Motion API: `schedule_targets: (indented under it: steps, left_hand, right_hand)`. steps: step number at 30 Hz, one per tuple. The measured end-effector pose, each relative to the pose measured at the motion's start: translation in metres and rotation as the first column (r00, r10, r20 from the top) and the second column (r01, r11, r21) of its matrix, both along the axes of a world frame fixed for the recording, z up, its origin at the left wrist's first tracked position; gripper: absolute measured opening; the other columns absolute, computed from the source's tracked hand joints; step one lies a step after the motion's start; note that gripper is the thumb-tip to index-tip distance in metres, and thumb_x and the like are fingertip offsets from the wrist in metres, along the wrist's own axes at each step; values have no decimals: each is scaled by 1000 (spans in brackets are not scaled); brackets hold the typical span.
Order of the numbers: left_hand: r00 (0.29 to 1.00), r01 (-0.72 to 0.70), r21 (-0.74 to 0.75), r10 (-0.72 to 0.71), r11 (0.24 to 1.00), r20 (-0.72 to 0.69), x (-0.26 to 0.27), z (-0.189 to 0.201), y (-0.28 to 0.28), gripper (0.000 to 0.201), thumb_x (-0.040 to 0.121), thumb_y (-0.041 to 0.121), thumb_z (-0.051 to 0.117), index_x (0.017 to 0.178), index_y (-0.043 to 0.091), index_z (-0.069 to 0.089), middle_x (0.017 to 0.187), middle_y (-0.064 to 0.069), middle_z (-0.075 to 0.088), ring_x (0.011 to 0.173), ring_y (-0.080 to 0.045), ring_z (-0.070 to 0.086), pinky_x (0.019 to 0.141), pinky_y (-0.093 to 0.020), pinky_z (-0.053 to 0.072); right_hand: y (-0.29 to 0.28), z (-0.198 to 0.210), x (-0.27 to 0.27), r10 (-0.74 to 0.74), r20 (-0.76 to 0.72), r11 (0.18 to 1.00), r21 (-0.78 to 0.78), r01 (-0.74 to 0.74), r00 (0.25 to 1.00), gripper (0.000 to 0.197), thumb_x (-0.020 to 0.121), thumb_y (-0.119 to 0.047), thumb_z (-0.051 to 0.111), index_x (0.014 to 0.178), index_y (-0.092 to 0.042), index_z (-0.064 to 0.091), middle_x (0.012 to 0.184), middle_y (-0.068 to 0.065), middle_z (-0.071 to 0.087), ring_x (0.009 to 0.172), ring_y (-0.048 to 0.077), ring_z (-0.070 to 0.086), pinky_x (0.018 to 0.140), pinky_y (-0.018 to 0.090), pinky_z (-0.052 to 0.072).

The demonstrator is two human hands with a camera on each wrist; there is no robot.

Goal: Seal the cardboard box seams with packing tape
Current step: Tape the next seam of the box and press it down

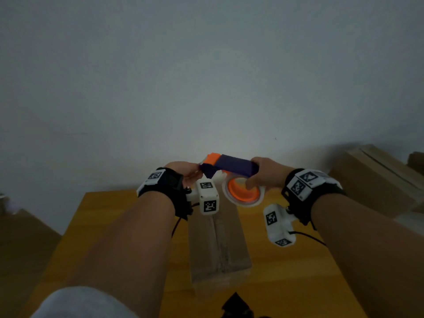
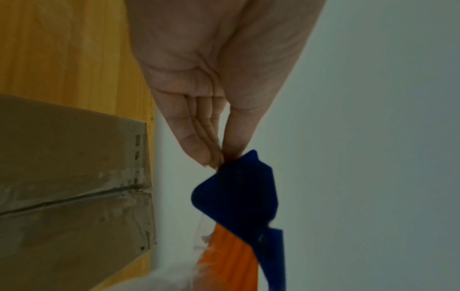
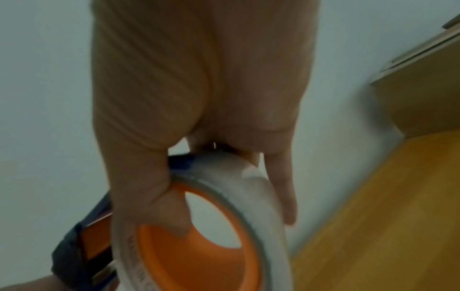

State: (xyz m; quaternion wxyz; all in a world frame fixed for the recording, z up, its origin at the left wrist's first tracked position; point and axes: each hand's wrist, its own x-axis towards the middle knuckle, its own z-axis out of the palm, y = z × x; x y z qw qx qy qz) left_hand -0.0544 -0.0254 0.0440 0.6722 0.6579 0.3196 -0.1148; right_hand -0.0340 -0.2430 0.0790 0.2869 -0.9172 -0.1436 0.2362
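Observation:
A long cardboard box point(image 1: 218, 244) lies on the wooden table point(image 1: 103, 216), its centre seam point(image 2: 74, 198) covered with shiny clear tape. Above the box's far end both hands hold a blue and orange tape dispenser point(image 1: 231, 167). My left hand point(image 1: 185, 171) pinches the dispenser's blue front tip point(image 2: 236, 193) between thumb and fingertips point(image 2: 206, 155). My right hand point(image 1: 263, 175) grips the handle end, with the thumb point(image 3: 171, 212) hooked into the orange core point(image 3: 199, 256) of the clear tape roll point(image 1: 243, 191). The dispenser hangs in the air, not touching the box.
A plain wall stands just behind the table's far edge. More cardboard boxes point(image 1: 376, 175) are stacked to the right, and another brown box point(image 1: 23, 237) sits low on the left. A small black object point(image 1: 236, 306) lies at the table's near edge.

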Motion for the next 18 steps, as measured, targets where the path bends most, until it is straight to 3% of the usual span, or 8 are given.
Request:
schedule_targets:
  steps: [2,4,8,9,13,15,18]
  left_hand:
    - [1000,12,-27,-12,1000,-23,2,-2,3,44,99,16,51,55,8,52,29,2,51,21,-3,47,26,-14,35]
    - [997,69,2,-69,998,-34,3,-1,4,41,98,26,52,60,11,52,37,5,56,30,-3,51,32,-16,40]
    - [999,46,12,-46,999,-15,0,-3,8,17,89,23,66,80,9,61,69,1,67,65,-7,61,68,-23,49]
    - [999,41,15,-40,999,-15,0,-4,9,15,88,22,68,84,9,62,74,-1,68,67,-7,62,69,-23,50]
    - [995,78,51,-74,996,-64,4,-6,9,16,89,28,66,82,14,62,72,2,66,53,-3,61,46,-18,47]
    - [992,105,53,-101,993,-77,7,-6,8,21,93,30,60,80,14,56,73,0,57,57,-7,55,48,-21,44]
    - [998,29,35,-27,999,-59,8,-9,9,16,93,21,61,81,10,57,75,-3,57,64,-10,54,49,-24,48]
  right_hand:
    - [0,2,4,19,91,1000,-19,-18,996,36,74,-7,73,97,-13,47,77,-3,49,63,9,48,54,21,39]
    - [-1,3,6,43,161,999,-34,-38,986,37,72,-5,73,97,-14,46,77,-5,48,65,10,48,54,20,36]
    - [0,6,6,89,278,996,-21,-87,956,35,76,-8,71,96,-13,43,81,-2,49,78,18,49,55,16,34]
    - [0,7,6,102,297,995,-21,-100,950,35,76,-9,71,97,-13,44,84,-1,50,79,18,49,56,17,35]
    - [3,5,10,127,318,992,-41,-121,939,37,76,-12,71,105,-5,50,91,3,54,82,20,52,65,25,40]
    - [4,2,13,134,319,991,-49,-125,938,36,77,-12,71,104,-4,49,92,5,55,83,22,53,66,26,42]
    - [5,-1,17,155,305,988,-66,-142,940,39,76,-14,72,105,-4,49,92,4,55,83,21,54,70,29,43]
